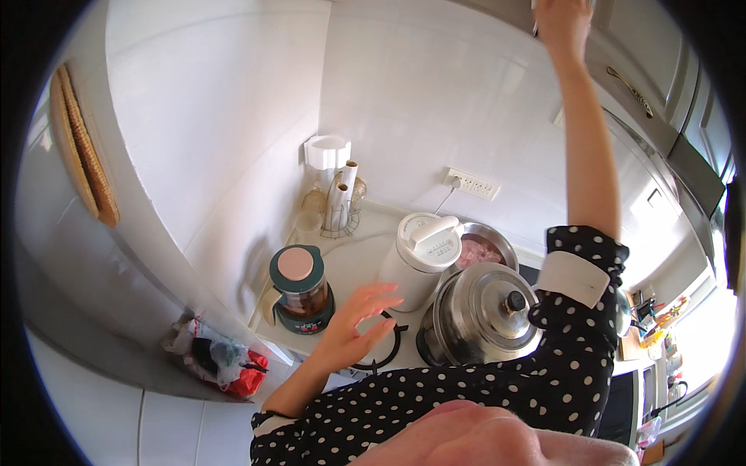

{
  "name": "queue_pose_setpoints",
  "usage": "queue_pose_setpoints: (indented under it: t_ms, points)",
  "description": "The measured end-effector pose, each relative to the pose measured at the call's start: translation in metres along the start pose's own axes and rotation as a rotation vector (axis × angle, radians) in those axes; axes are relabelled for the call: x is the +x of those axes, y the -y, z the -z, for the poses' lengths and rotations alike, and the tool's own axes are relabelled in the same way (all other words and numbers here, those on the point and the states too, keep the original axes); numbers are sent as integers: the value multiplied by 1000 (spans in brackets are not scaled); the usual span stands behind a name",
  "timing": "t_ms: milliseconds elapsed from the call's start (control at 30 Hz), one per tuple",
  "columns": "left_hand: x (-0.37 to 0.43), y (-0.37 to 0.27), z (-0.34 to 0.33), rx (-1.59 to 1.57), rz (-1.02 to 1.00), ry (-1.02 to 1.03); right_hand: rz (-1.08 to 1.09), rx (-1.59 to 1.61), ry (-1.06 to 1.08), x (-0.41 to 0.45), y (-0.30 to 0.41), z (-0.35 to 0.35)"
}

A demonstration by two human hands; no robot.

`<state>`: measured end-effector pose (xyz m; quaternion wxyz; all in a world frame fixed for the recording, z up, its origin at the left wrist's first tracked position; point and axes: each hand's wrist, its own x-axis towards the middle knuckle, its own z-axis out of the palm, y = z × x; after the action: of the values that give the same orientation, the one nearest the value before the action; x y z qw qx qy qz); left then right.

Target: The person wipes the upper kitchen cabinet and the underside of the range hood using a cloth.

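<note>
My left hand (362,329) hovers over the counter with fingers apart and nothing in it. Just beyond its fingertips stands a white soy milk maker (408,279) with a handled lid. To its left is an electric glass kettle (303,300) with a green lid, a pink cap and dark contents. A black gas burner ring (398,349) lies under and beside the hand. My right hand (564,23) is raised high to the cabinet edge at the top of the view. Something pale shows at its sides, but the picture's rim cuts off the fingers.
A lidded steel pot (486,314) stands right of the soy milk maker. Behind it is a steel bowl of raw meat (481,250). A wire rack with cardboard-cored rolls (340,212) fills the corner. A power strip (472,183) is on the wall; plastic bags (218,355) hang at left.
</note>
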<state>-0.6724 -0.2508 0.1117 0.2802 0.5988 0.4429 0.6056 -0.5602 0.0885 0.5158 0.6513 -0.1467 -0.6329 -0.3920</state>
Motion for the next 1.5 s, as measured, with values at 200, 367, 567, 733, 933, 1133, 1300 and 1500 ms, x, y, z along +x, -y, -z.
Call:
queue_pose_setpoints:
  t_ms: [200, 367, 567, 733, 933, 1133, 1300, 1500]
  points:
    - [-29, 23, 26, -8, 58, -125, 382, -49, 2, -50, 42, -6]
    - [-29, 47, 28, -180, 92, -191, 125, 116, 237, 1, 45, -14]
    - [-12, 46, 29, -69, -3, -149, 272, 194, 377, 26, 48, -5]
    - [-14, 45, 31, -177, 26, -211, 26, 238, 524, 44, 92, -13]
    - [-12, 41, 34, -97, -33, -226, 165, 436, 458, 69, 152, -82]
    - [-38, 51, 60, -51, 7, -330, 337, 199, 619, 76, 97, -47]
    - [-47, 49, 82, -83, 59, -382, 400, 290, 618, 82, 89, -55]
    - [-56, 43, 100, -56, 64, -435, 370, 374, 595, 111, 214, -119]
